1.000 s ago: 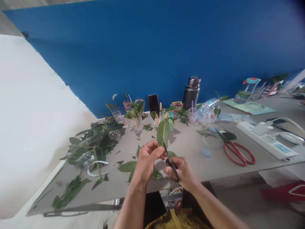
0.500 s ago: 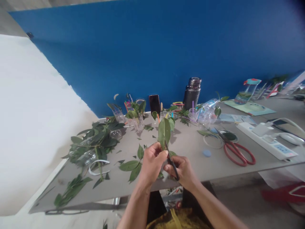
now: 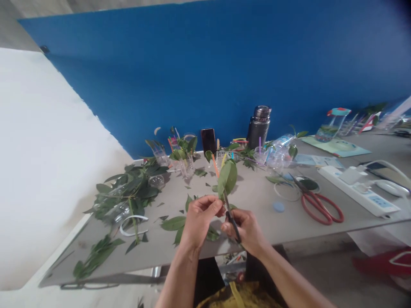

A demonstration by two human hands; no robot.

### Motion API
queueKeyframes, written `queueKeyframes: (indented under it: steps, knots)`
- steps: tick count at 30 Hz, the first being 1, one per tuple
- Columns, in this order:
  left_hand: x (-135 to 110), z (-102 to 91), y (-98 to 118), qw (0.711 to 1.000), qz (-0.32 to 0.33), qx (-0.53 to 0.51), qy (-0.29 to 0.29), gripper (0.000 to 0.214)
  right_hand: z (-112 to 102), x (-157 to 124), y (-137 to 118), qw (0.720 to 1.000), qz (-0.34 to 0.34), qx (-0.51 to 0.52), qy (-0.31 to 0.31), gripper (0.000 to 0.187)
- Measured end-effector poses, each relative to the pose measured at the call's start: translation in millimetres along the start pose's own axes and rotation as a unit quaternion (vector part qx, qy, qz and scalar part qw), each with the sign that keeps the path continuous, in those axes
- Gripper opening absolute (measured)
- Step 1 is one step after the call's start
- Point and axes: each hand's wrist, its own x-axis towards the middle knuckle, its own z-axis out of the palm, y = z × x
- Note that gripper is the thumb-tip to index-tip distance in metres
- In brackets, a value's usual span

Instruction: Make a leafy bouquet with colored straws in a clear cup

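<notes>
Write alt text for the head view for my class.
A left hand holds a green leaf while the right hand holds black-handled scissors at its lower edge, above a grey table. Leafy branches lie left, red-handled scissors right.

The broad green oval leaf (image 3: pixel 228 176) looks smooth and almost matt. The small black-handled scissors (image 3: pixel 234 225) look metallic along the blades (image 3: pixel 226 200). The dark grey cylindrical flask (image 3: pixel 258 128) appears to be of glossy metal. The long white power strip (image 3: pixel 335 176) is of smooth plastic, and the clear cylindrical bottle (image 3: pixel 282 142) is of shiny, transparent plastic. The flat grey table (image 3: pixel 257 197) and the wide blue panel (image 3: pixel 192 72) both look smooth and matt.
</notes>
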Motion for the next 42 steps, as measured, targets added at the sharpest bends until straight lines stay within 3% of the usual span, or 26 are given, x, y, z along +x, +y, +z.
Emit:
queueKeyframes:
  steps: [6, 9, 15, 19, 23, 26, 27, 30, 33, 42]
  knots:
    - [9, 0.0, -5, 0.997, 0.018, 0.016, 0.067, 0.042, -4, -2, 8, 0.998, -0.031, -0.022, -0.043, 0.061]
    - [11, 0.9, -4, 0.996, 0.031, -0.01, 0.086, 0.045, -4, -3, 8, 0.999, -0.039, -0.008, -0.032, 0.055]
    - [10, 4.1, -9, 0.995, 0.004, -0.081, 0.056, 0.049, -11, 12, -14, 0.974, -0.08, 0.087, 0.191, 0.038]
    - [7, 8.3, -20, 0.999, 0.006, -0.036, 0.037, 0.044, -13, 30, -36, 0.955, -0.114, 0.102, 0.254, 0.028]
    - [2, 5.9, -15, 0.999, 0.018, 0.043, -0.024, 0.03, -15, 39, -50, 0.956, -0.142, 0.047, 0.252, 0.023]
    - [-4, -1.4, -4, 0.975, -0.001, 0.177, -0.131, 0.009, -20, 41, -56, 0.955, -0.149, 0.027, 0.254, 0.024]
    - [-6, -4.1, -1, 0.967, -0.003, 0.213, -0.139, 0.008, -22, 41, -57, 0.955, -0.148, 0.028, 0.255, 0.024]
    - [-7, -9.8, 3, 0.971, 0.011, 0.234, -0.048, 0.026, -24, 41, -59, 0.958, -0.141, 0.031, 0.249, 0.023]
    - [-6, -9.7, 2, 0.984, 0.031, 0.173, 0.03, 0.025, -20, 41, -60, 0.964, -0.128, 0.038, 0.23, 0.021]
    - [-7, 3.5, -5, 0.999, 0.0, 0.051, 0.002, 0.026, -6, 46, -66, 0.972, -0.096, 0.035, 0.212, 0.025]
